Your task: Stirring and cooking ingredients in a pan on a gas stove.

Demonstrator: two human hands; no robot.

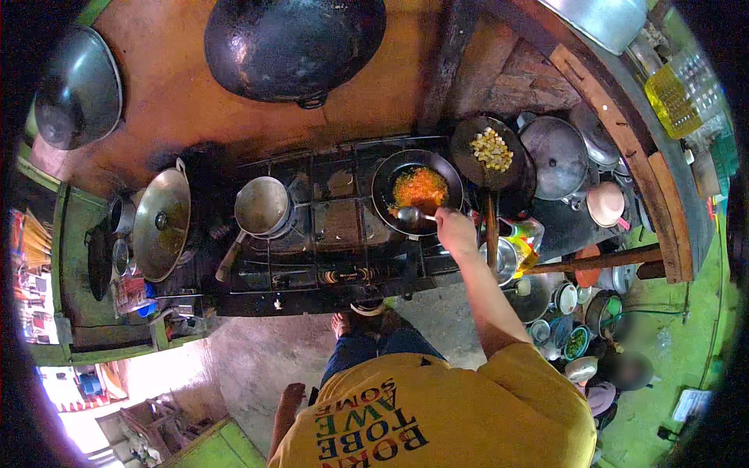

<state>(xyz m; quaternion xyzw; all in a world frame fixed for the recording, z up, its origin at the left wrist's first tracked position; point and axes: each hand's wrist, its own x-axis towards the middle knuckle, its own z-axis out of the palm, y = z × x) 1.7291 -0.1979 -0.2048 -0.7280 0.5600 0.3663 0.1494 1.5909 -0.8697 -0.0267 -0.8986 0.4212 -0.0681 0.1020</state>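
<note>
My right hand (457, 231) grips the handle of a metal spoon (411, 214). The spoon's bowl rests inside a black frying pan (381, 202), at the near edge of an orange-red chopped mixture (420, 186). This pan sits on the right side of a dark gas stove (336, 225). Down beside my body hangs my left hand (292, 395), away from the stove; whether its fingers hold anything is unclear. Right of the frying pan, a flat dark pan (462, 153) carries diced pale and browned pieces (491, 150).
A saucepan (262, 206) stands on the stove's left burner, its handle toward me. A large lid (162, 225) leans farther left. Woks (295, 47) hang on the wall. At right are a lidded pot (554, 157) and a wooden beam (614, 257). A person (603, 398) is at lower right.
</note>
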